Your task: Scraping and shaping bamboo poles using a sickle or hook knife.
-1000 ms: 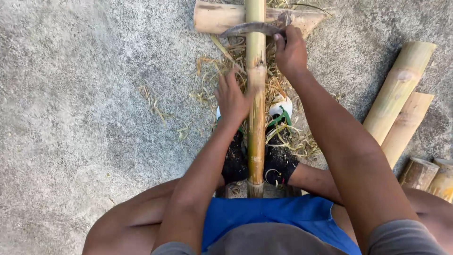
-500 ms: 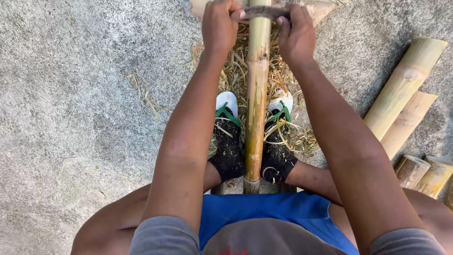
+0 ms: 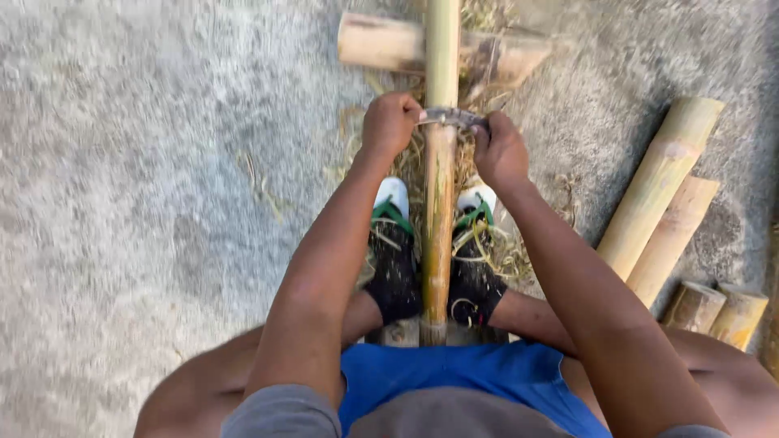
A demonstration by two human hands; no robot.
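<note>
— While your left hand point(image 3: 389, 123) and right hand point(image 3: 498, 150) clench the curved blade point(image 3: 451, 117), where's it sitting?

— Across the bamboo pole point(image 3: 439, 203) running between your feet, fingers wrapped tight on both ends.

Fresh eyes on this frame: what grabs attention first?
Dead centre, a long yellow-green bamboo pole runs up between the person's feet, with a curved grey metal blade laid across it. The left hand and right hand each grip one end of that blade. At right, cut tan bamboo lengths lie on the grey concrete ground.
</note>
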